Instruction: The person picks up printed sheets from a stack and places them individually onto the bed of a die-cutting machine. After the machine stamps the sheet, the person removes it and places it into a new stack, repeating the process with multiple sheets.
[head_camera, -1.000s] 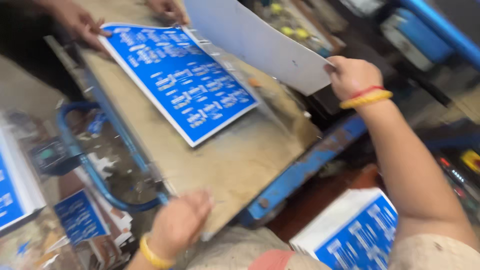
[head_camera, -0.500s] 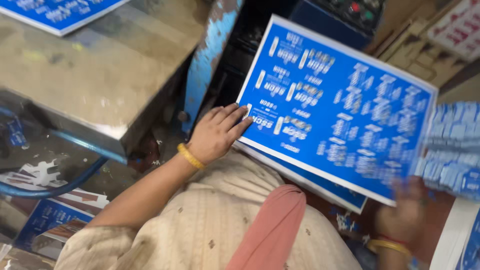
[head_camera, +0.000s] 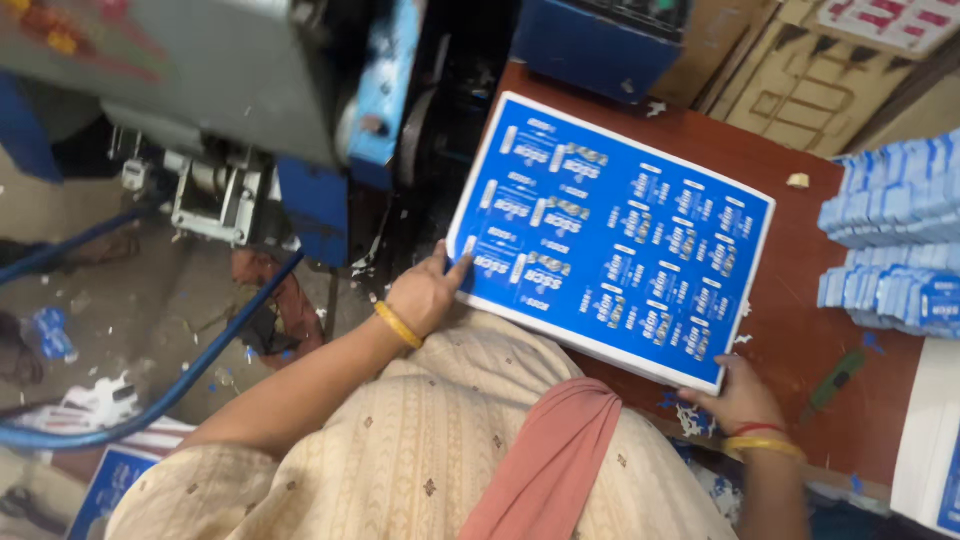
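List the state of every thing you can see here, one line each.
Blue printed sheet: flat on the brown table, held at two edges.
Left hand: gripping the sheet's left edge.
Right hand: gripping the sheet's lower right corner.
Stacks of blue cut pieces: piled at right.
Blue hose: lying on the floor.

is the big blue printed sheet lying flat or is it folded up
Flat and spread. The blue printed sheet lies unfolded on the brown table, all four corners showing, left hand and right hand at its near edge.
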